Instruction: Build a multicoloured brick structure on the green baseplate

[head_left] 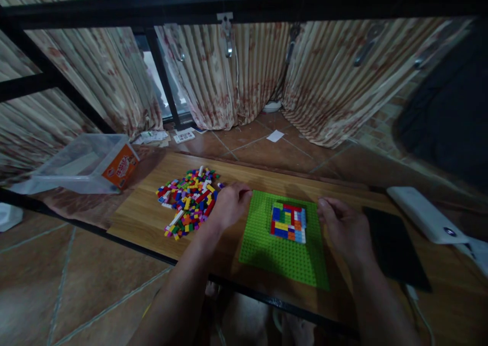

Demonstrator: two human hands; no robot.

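Observation:
A green studded baseplate [284,267] lies on the wooden tabletop in front of me. Near its upper middle sits a block of multicoloured toy bricks [288,223], built close together in red, blue, yellow, white, orange and green. My left hand [231,203] pinches the baseplate at its far left corner, fingers curled. On the opposite side, my right hand [343,224] has thumb and fingers closed at the right edge of the plate. To the left of my left hand spreads a pile of loose bricks [190,203] in mixed colours, partly behind that hand.
At the far left stands a clear plastic bin [84,170] with an orange label. A dark flat pad [396,247] lies right of my right hand, with a white power strip [423,213] beyond it. A black metal bar [244,2] crosses above, before patterned curtains [213,76].

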